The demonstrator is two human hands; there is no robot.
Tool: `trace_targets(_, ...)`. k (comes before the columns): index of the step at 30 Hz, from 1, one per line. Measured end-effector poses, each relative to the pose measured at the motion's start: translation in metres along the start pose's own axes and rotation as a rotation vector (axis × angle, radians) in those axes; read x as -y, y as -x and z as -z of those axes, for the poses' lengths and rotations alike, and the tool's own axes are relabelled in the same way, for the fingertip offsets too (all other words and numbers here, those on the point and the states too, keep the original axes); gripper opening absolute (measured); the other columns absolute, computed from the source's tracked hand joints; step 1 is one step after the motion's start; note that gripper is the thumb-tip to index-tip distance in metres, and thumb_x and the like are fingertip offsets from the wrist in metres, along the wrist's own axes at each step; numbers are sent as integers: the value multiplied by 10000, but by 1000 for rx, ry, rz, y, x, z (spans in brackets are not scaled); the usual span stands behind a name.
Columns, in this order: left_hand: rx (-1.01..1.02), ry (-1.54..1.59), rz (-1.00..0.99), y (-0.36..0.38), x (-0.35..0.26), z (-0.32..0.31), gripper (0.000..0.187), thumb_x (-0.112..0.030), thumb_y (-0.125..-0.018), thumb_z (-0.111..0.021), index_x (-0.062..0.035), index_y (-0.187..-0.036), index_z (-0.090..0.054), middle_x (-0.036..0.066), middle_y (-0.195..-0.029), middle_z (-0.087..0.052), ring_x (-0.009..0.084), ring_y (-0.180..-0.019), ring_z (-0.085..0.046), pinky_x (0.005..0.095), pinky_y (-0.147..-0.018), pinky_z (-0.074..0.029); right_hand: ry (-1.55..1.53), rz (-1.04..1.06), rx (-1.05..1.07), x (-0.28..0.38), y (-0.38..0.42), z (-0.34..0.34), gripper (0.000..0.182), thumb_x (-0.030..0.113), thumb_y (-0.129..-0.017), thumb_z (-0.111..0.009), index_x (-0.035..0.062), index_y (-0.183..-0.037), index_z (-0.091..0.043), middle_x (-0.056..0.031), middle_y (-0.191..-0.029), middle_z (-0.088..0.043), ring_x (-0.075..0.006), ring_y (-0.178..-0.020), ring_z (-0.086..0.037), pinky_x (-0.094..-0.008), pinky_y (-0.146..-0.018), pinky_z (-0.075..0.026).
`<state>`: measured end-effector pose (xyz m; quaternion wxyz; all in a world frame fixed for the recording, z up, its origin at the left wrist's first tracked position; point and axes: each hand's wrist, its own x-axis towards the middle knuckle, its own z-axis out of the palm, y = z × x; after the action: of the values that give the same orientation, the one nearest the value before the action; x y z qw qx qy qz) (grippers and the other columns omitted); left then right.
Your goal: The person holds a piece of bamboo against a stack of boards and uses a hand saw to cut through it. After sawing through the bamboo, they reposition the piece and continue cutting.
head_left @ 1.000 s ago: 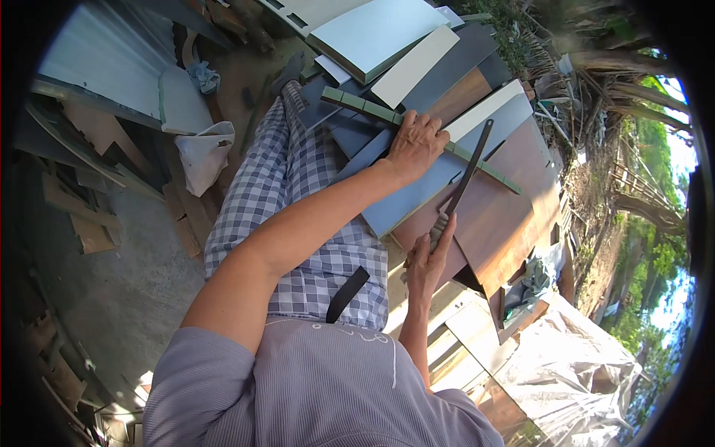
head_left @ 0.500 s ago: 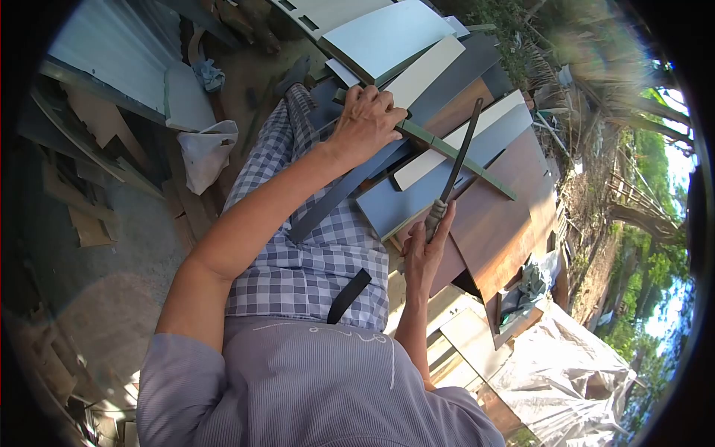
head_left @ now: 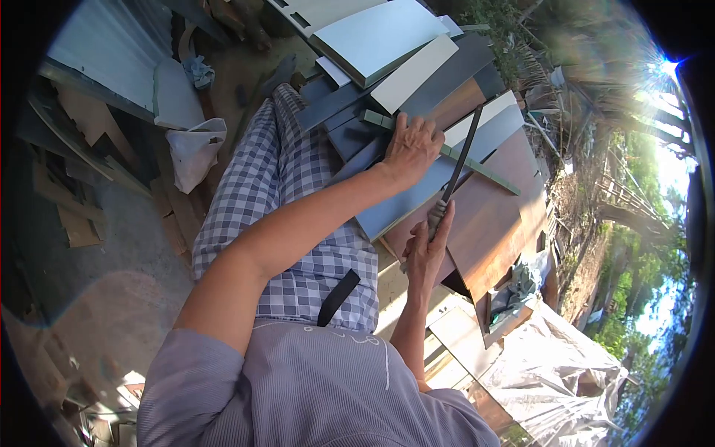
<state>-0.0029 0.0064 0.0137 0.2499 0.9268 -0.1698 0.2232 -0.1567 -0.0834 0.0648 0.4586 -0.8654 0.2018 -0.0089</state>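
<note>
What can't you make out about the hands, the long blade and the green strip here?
Head view:
- Left hand covers part of the green strip; grip underneath hidden.
- Blade handle wrapped by the right hand; its shape hidden.
- Blade edge too thin to tell whether it touches the strip.

The left hand (head_left: 411,145) presses flat on a green strip (head_left: 447,151) that lies slantwise across the stack of boards (head_left: 417,89), so the way along the strip is blocked at that spot. Just beside it the long dark blade (head_left: 459,162), gripped by the right hand (head_left: 426,257), rises steeply and crosses the strip, barring any pass between the two hands. The checked trouser leg (head_left: 287,186) shuts off the near left side of the stack. Bare brown board (head_left: 495,220) to the right of the blade offers open surface. Beyond it lies a crumpled tarp (head_left: 566,365).
</note>
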Motion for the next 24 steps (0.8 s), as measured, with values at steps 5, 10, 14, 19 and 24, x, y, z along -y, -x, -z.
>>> trace_targets(5,18,-18,-2,1,-2,-13,176,-214,-845,-608,-98,-971,-650,73,-924,-587,230,-956,-525,428,-878,-326,26,-36,49,-10,-9,0,592,124,-987,-458,247,-1514,-220,-37,-763,-531,-66,-503,-463,-236,-426,-403)
trace_targets(10,116,69,28,-1,-2,-5,178,-117,-842,-572,-100,-1009,-632,73,-942,-575,229,-971,-519,425,-910,-318,32,-16,59,-26,-12,0,589,121,-983,-459,254,-1511,-235,-40,-757,-530,-66,-498,-468,-240,-419,-402)
trace_targets(14,159,63,42,-2,-3,-1,168,-116,-847,-565,-100,-1000,-635,72,-941,-576,227,-971,-520,422,-909,-319,58,14,51,-31,-13,-1,587,119,-981,-463,255,-1508,-245,-38,-752,-527,-64,-498,-471,-241,-414,-399)
trace_targets(19,156,59,45,-2,-3,-3,170,-110,-850,-560,-99,-1001,-636,75,-959,-583,227,-974,-525,419,-911,-318,94,75,45,-40,-19,-2,584,122,-984,-463,263,-1508,-247,-35,-748,-524,-66,-504,-472,-244,-422,-403)
trace_targets(24,134,62,36,-2,-3,-3,168,-102,-849,-559,-97,-997,-639,76,-946,-590,227,-967,-532,413,-903,-320,156,123,27,-46,-23,-6,581,129,-991,-456,267,-1512,-240,-29,-747,-512,-67,-526,-468,-241,-450,-405)
